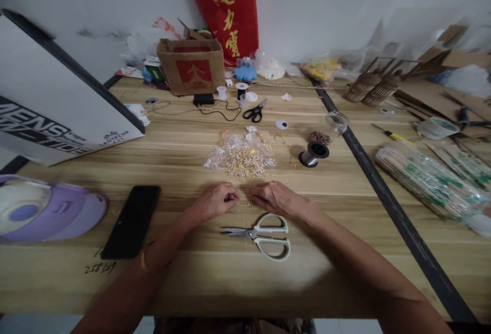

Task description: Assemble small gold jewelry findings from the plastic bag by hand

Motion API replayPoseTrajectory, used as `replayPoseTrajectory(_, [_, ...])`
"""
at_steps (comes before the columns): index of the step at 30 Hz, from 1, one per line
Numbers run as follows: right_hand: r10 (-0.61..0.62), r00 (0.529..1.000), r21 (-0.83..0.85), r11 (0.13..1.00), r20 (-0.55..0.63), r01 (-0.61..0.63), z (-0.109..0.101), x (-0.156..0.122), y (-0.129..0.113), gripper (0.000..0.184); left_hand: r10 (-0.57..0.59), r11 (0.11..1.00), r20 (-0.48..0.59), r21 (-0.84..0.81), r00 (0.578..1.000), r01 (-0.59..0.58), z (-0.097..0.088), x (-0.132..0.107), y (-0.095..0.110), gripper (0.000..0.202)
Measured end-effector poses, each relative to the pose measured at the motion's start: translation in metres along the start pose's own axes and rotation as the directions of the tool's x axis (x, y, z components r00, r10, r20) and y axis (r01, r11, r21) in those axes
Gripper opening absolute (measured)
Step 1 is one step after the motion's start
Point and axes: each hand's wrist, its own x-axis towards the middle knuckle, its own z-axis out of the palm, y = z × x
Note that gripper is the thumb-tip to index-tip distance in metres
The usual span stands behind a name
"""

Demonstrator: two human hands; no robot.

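Note:
A short thin gold chain with small beads (246,204) spans the gap between my two hands, just above the wooden table. My left hand (215,200) is closed, its thumb and fingertips pinched at the chain's left end. Fingers bent, my right hand (273,197) is closed over the right end, hiding part of it. White-handled scissors (251,234) lie slightly open just below both hands. Beyond the hands spreads a pile of gold and silver jewelry findings (249,160) among small clear plastic bags. A separate gold chain (286,149) lies right of the pile.
A spool of wire (314,154) and a jar of mixed beads (321,135) stand to the right. Black-handled scissors (254,111) lie farther back. On the left are a black phone (131,221), a purple visor (72,206) and a large white box (61,88).

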Motion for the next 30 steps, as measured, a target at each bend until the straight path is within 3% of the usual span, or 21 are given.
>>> replayPoseTrajectory(4, [0.006, 1.000, 0.000, 1.000, -0.008, -0.006, 0.001, 0.000, 0.000, 0.020, -0.034, 0.997, -0.082, -0.077, 0.996, 0.028, 0.011, 0.006, -0.001, 0.018])
replayPoseTrajectory(10, [0.010, 1.000, 0.012, 1.000, -0.016, -0.010, 0.003, 0.001, 0.001, 0.021, -0.060, 0.982, -0.091, -0.185, 0.994, 0.042, 0.023, 0.012, 0.004, 0.012])
replayPoseTrajectory(30, [0.042, 0.999, 0.026, 0.999, 0.011, -0.043, -0.003, 0.000, 0.000, 0.020, -0.046, 0.993, -0.108, -0.111, 0.993, 0.034, 0.027, 0.013, 0.013, 0.009])
